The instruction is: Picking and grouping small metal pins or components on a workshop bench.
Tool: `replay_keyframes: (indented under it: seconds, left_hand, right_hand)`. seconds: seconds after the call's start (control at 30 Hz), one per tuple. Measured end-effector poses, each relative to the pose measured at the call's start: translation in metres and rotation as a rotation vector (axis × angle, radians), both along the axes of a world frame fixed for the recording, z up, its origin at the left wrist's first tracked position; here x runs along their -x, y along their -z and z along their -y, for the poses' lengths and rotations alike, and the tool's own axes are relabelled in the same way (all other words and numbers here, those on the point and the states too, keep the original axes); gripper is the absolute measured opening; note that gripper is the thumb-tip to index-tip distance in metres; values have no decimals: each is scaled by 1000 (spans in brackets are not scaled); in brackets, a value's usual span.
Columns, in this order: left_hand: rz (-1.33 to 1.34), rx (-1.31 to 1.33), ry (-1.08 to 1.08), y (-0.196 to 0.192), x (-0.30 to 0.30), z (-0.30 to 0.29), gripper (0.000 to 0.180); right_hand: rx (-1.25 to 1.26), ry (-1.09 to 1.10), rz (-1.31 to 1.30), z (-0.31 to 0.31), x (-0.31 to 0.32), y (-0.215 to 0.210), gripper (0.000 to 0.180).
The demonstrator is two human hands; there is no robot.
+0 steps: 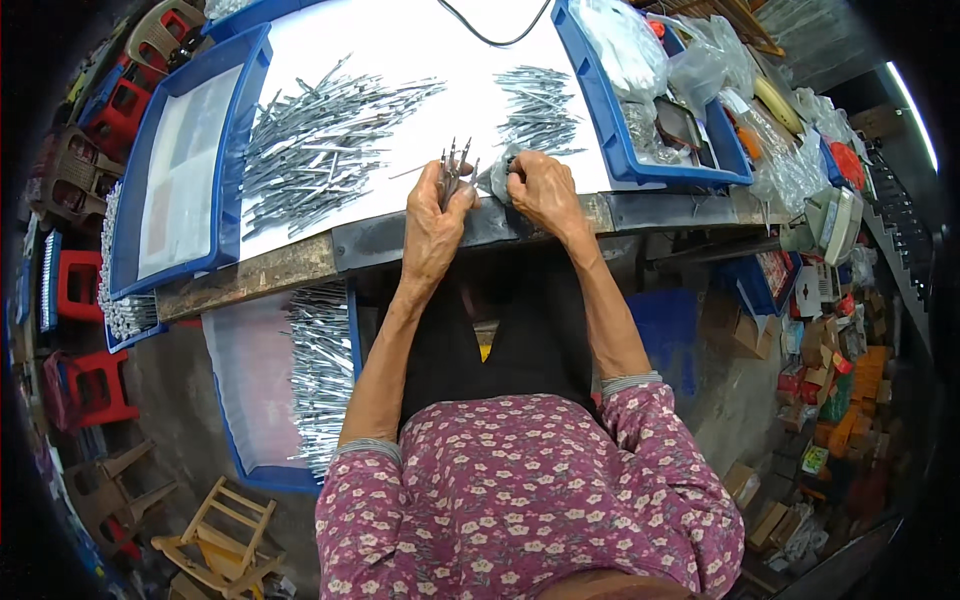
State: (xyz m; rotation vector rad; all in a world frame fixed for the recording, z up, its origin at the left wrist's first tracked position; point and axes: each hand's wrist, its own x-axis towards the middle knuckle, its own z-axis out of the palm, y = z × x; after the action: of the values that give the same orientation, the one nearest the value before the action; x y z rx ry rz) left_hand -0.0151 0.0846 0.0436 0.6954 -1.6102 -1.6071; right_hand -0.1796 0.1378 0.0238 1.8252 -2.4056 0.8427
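Observation:
My left hand (437, 222) grips a small bundle of thin metal rods (452, 166), their tips fanned upward, at the front edge of the white table (400, 45). My right hand (541, 190) sits just to its right, fingers closed on a small grey metal piece (499, 180). A big loose pile of grey metal rods (318, 140) lies on the table to the left of my hands. A smaller, tidier pile of metal rods (538, 108) lies just beyond my right hand.
A blue tray (232, 150) with a white liner sits at the table's left. Another blue tray (610, 120) with plastic bags stands at the right. Below the table a blue tray (352, 320) holds lined-up rods. Red stools, wooden chairs and boxes crowd the floor.

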Motion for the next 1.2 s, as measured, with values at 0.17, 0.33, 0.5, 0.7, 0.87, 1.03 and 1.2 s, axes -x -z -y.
replay_keyframes:
  seconds: [0.17,0.33,0.5,0.7,0.87,1.03,1.2]
  left_hand:
    - [-6,-48,15,-2,-2,-4,16]
    - [-14,-48,6,4,3,-7,17]
    - [-63,-177,50,6,4,-8,18]
    - [-76,-224,61,6,1,-9,20]
    - [-64,-287,70,10,0,-9,22]
    - [-140,-369,91,16,1,-9,23]
    - [-189,-441,107,14,4,-10,21]
  right_hand:
    - [39,-76,126,-2,7,0,18]
    - [-111,-73,73,-3,7,-9,19]
    - [-173,-28,93,-1,8,-10,22]
    - [-130,-63,240,-5,9,-12,22]
    - [13,-71,361,-8,12,-7,16]
    - [99,-35,540,-9,12,-3,15]
    - [113,33,880,-16,8,-15,12]
